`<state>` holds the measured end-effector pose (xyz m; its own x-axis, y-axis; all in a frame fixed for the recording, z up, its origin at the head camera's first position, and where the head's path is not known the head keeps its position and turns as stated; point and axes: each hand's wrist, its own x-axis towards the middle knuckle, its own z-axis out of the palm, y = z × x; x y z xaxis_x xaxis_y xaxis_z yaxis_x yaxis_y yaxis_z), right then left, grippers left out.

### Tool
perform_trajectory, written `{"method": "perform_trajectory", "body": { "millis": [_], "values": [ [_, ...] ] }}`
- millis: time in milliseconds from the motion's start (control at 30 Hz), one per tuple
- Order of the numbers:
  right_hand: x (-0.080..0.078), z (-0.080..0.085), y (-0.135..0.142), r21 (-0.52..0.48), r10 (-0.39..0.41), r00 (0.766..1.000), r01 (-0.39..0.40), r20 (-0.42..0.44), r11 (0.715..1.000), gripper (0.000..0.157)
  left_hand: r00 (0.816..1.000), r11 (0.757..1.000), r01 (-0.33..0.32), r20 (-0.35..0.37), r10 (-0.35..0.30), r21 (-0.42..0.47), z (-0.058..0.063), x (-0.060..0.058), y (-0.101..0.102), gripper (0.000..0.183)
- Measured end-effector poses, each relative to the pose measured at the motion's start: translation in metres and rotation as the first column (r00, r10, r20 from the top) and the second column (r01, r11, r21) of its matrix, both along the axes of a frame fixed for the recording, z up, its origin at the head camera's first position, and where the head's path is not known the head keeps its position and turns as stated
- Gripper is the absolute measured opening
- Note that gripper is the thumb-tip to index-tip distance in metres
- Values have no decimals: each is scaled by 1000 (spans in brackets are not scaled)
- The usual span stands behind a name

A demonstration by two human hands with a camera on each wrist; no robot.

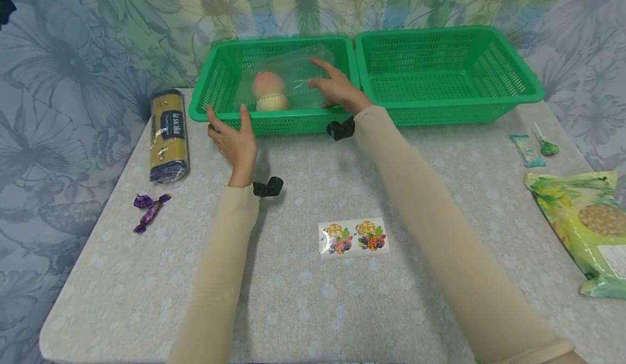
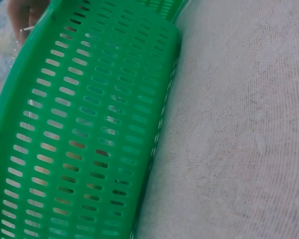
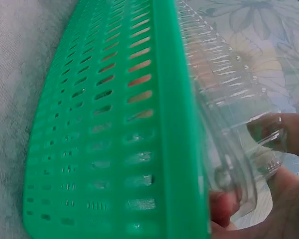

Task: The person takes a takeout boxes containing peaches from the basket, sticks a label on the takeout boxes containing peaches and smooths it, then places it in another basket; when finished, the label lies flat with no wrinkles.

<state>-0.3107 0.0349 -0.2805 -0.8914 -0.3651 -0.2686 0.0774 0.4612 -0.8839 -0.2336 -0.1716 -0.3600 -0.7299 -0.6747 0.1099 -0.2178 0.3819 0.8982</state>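
Observation:
My right hand point(image 1: 339, 88) grips the right end of a clear plastic clamshell box point(image 1: 295, 76), which lies tilted inside the left green basket point(image 1: 303, 115). In the right wrist view, thumb and fingers close round the corner of the box point(image 3: 229, 87), just behind the basket's rim. A pink and pale yellow peach point(image 1: 268, 83) shows through the clear plastic. At the basket's front left, my left hand point(image 1: 238, 144) has its fingers spread, with fingertips right at the rim. In the left wrist view the slotted basket wall point(image 2: 84, 129) fills much of the picture.
A second green basket point(image 1: 450, 105) stands against the first. Left of them lies a yellow pasta pack point(image 1: 168, 136), with purple wrapped candies point(image 1: 151, 212) nearer. A fruit sticker sheet point(image 1: 354, 238) is mid-table. Rightward are a lollipop point(image 1: 549, 148), a blue sachet point(image 1: 527, 150) and a green bag point(image 1: 582, 223).

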Motion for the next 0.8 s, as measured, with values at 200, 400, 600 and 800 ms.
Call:
{"method": "perform_trajectory", "body": {
  "millis": [200, 400, 600, 800],
  "values": [
    [5, -1, 7, -103, -20, 999, 17, -30, 995, 56, 999, 999, 9, -31, -8, 36, 2, 3, -1, 77],
    [10, 3, 16, -172, -82, 994, 69, -71, 983, 54, 999, 998, 28, -46, -25, 58, 4, 8, -4, 76],
    [15, 13, 22, -291, -150, 987, 125, -65, 948, 52, 997, 997, 51, -59, -47, 58, 6, 12, -7, 68],
    [30, 27, 37, -430, -229, 967, 160, -113, 889, 47, 997, 997, 56, -53, -53, 51, 7, 15, -11, 58]
  ]
}}
